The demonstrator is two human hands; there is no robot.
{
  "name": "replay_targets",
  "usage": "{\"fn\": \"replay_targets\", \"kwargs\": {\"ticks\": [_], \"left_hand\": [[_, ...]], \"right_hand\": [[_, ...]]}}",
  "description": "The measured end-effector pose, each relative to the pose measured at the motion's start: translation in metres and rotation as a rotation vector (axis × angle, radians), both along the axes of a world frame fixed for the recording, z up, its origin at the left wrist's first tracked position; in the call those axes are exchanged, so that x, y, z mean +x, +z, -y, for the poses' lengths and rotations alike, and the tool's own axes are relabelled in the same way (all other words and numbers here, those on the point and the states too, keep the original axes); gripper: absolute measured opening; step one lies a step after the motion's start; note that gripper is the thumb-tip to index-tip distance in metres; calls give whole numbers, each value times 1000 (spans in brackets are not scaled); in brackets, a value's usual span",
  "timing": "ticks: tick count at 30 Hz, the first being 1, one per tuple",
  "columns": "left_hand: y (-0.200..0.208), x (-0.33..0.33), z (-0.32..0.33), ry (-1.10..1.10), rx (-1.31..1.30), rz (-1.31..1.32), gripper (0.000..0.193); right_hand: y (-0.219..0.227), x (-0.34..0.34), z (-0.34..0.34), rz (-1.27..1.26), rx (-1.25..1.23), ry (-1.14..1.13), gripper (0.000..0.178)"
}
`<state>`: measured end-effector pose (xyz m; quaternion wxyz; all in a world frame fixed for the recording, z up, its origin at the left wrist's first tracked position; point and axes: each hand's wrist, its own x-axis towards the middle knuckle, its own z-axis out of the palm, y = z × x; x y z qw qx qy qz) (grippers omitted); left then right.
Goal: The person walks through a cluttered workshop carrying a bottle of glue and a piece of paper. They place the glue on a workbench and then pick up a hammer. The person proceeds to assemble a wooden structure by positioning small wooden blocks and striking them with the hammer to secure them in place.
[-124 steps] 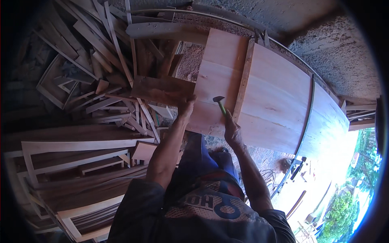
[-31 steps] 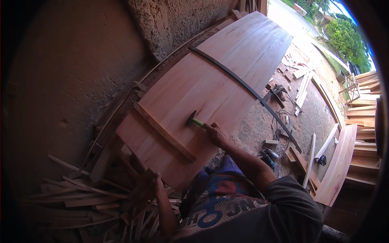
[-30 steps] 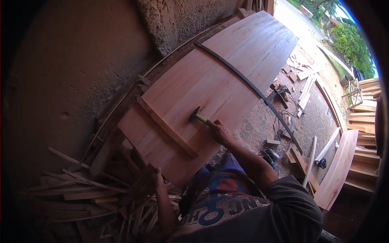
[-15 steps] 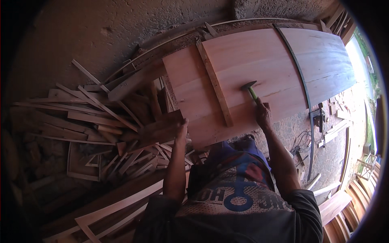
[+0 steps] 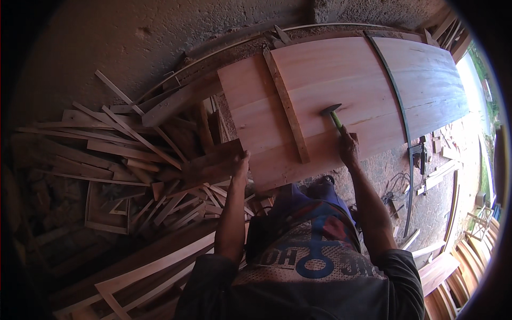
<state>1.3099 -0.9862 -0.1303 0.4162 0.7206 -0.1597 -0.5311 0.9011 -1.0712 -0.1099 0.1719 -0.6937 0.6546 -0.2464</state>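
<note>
A hammer (image 5: 332, 111) with a dark head and a green handle is in my right hand (image 5: 349, 149), whose fingers are wrapped round the handle. Its head is over the middle of a wide pale wooden panel (image 5: 341, 80). At the panel's near left corner, my left hand (image 5: 241, 165) grips the end of a short dark wooden board (image 5: 213, 161). The fingers under that board are mostly hidden. A narrow wooden batten (image 5: 286, 104) lies across the panel between my two hands.
A long bar clamp (image 5: 397, 96) spans the panel on the right. Loose wood strips and offcuts (image 5: 128, 144) are heaped at the left. A rough wall (image 5: 186, 32) rises behind. A pale wooden frame (image 5: 154, 265) lies at the lower left; curved wood pieces (image 5: 472, 256) stand lower right.
The view has shifted slightly. My left hand and the dark board appear a little higher; the hammer stays over the panel in my right hand with hardly any movement.
</note>
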Motion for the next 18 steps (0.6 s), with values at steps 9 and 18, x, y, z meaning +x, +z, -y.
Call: {"fn": "replay_targets", "kwargs": {"ticks": [9, 18], "left_hand": [[30, -9, 2, 0, -49, 38, 38], [23, -6, -2, 9, -80, 2, 35]], "right_hand": [[6, 1, 1, -33, -2, 20, 50], [-4, 1, 3, -15, -69, 48, 50]]}}
